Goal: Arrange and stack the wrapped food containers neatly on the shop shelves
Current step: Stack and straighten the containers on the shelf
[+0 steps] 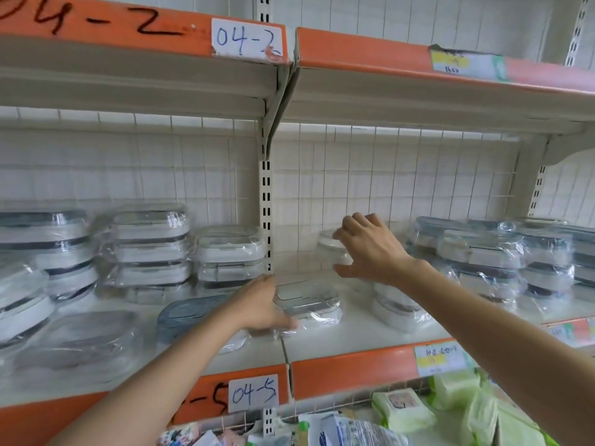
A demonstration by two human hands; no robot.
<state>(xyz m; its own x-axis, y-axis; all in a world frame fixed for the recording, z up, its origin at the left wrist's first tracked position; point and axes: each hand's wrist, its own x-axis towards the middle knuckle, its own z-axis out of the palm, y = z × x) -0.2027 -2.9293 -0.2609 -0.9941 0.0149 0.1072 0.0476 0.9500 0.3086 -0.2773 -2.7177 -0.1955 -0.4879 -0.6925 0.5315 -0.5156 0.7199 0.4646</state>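
Plastic-wrapped white food containers fill the middle shelf (354,333). My left hand (260,305) grips the left end of a wrapped container with a clear lid (309,300) lying near the shelf's centre joint. My right hand (370,249) is raised further back with fingers spread, hovering at a small wrapped white container (331,244) at the rear; contact cannot be told. A grey-blue lidded container (190,313) lies just left of my left hand. Another white container (396,312) sits under my right forearm.
Neat stacks of containers stand at the left (148,246) and centre-left (228,255), more at the far right (502,255). Loose containers lie at the left front (83,339). An upright slotted post (266,214) divides the bays. Green packets (402,410) fill a basket below.
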